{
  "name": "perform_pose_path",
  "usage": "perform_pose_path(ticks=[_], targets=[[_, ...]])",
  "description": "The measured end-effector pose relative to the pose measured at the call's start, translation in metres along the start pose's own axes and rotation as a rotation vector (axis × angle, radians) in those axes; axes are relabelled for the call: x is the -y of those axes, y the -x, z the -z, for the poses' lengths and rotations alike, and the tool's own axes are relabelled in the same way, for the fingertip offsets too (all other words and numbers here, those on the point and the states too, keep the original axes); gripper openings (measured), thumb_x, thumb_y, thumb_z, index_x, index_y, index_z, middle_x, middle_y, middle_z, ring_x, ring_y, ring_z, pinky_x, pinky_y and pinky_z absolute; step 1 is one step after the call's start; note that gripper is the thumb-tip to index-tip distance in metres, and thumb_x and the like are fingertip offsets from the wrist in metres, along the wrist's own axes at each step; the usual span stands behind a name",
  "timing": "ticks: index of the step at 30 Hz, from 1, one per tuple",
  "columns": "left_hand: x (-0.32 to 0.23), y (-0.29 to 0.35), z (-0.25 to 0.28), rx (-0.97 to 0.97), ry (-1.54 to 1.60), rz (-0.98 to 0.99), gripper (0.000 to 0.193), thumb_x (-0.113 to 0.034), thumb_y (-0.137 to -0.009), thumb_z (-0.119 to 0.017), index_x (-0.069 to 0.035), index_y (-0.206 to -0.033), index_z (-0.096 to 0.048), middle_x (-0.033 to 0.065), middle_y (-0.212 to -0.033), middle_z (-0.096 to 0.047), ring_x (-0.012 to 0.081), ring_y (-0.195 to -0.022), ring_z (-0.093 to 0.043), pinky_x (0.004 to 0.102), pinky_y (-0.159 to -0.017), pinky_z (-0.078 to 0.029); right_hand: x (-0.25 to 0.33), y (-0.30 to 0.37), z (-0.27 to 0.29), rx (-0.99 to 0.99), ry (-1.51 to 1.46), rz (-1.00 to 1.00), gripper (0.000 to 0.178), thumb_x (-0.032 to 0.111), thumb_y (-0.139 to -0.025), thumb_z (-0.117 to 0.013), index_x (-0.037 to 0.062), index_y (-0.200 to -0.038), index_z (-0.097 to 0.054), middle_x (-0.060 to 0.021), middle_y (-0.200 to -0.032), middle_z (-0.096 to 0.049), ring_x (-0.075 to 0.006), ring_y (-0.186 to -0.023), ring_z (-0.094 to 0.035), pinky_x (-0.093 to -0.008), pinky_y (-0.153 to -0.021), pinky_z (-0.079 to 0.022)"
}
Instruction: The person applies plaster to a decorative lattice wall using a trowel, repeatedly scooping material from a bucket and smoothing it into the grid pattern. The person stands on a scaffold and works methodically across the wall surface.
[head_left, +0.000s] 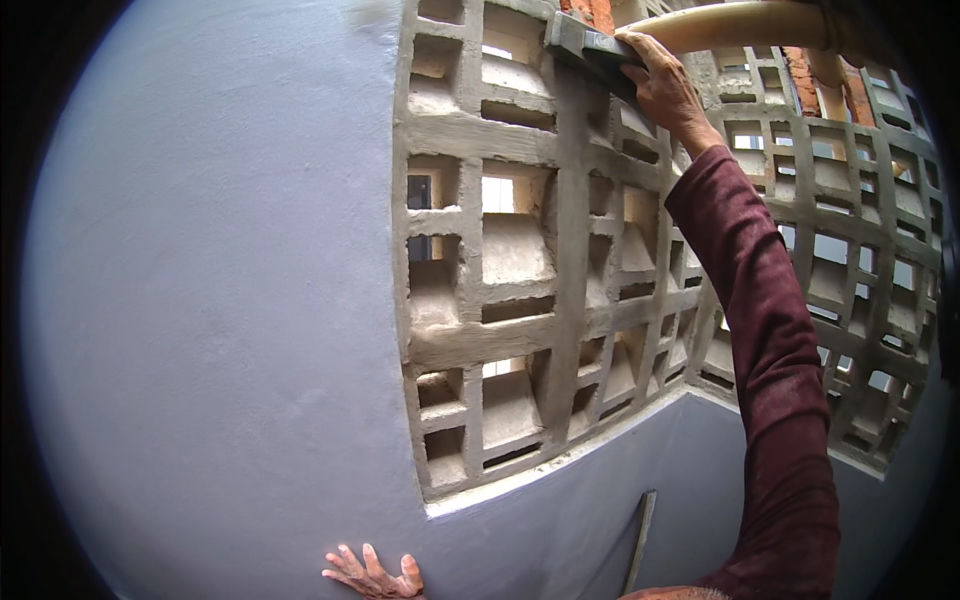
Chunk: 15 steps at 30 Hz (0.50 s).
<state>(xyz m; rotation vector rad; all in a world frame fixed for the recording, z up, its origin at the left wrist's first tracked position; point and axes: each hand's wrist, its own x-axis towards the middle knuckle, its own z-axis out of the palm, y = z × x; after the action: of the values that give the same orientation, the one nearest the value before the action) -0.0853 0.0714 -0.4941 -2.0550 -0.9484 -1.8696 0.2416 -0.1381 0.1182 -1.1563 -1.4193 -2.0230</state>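
High up, my right hand (672,95) is closed round one end of a dark grey, block-shaped tool (588,46) with a pale mark on its side. The tool lies across the upper part of a grey concrete lattice wall (572,230), with several square and oblong openings. I cannot make out its exact kind, as my fingers cover part of it. At the bottom, my left hand (374,577) rests with spread fingers against the smooth grey-blue wall (220,300), holding nothing.
A thick bamboo pole (740,28) crosses the top right, just beyond my right hand. Orange bricks (800,80) show behind the lattice. The lattice turns a corner on the right. Below its pale ledge (560,462), a narrow strip (641,540) leans against the wall.
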Motion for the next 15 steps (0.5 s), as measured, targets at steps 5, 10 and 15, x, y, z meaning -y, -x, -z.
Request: perform_pose_path(ticks=[5, 10, 15], targets=[[0.005, 0.002, -0.005, -0.042, -0.104, -0.051, 0.065, -0.048, -0.086, -0.047, -0.009, -0.138, -0.035, 0.0226, -0.145, -0.028, 0.0435, -0.139, -0.014, 0.0647, -0.108, -0.004, -0.019, 0.005, 0.006, 0.066, 0.037, -0.010, 0.038, 0.000, -0.081, -0.058, 0.0048, -0.118, -0.055, -0.0147, -0.116, -0.059, -0.0315, -0.110, -0.056, -0.0366, -0.095, -0.044], [0.009, 0.007, -0.009, -0.054, -0.166, -0.064, 0.065, -0.046, -0.088, -0.042, -0.009, -0.140, -0.032, 0.0213, -0.147, -0.026, 0.0409, -0.140, -0.013, 0.0629, -0.110, -0.003, -0.007, 0.005, 0.019, 0.031, 0.011, -0.016, 0.038, 0.000, -0.081, -0.059, 0.0039, -0.118, -0.055, -0.0139, -0.115, -0.059, -0.0303, -0.109, -0.057, -0.0363, -0.095, -0.043], [0.009, 0.004, -0.009, -0.044, -0.165, -0.070, 0.065, -0.046, -0.088, -0.043, -0.010, -0.141, -0.031, 0.0207, -0.147, -0.026, 0.0407, -0.140, -0.014, 0.0626, -0.110, -0.003, 0.000, -0.007, 0.001, 0.024, 0.021, 0.029, 0.037, 0.002, -0.081, -0.059, 0.0053, -0.118, -0.055, -0.0155, -0.115, -0.059, -0.0323, -0.109, -0.056, -0.0364, -0.094, -0.043]])
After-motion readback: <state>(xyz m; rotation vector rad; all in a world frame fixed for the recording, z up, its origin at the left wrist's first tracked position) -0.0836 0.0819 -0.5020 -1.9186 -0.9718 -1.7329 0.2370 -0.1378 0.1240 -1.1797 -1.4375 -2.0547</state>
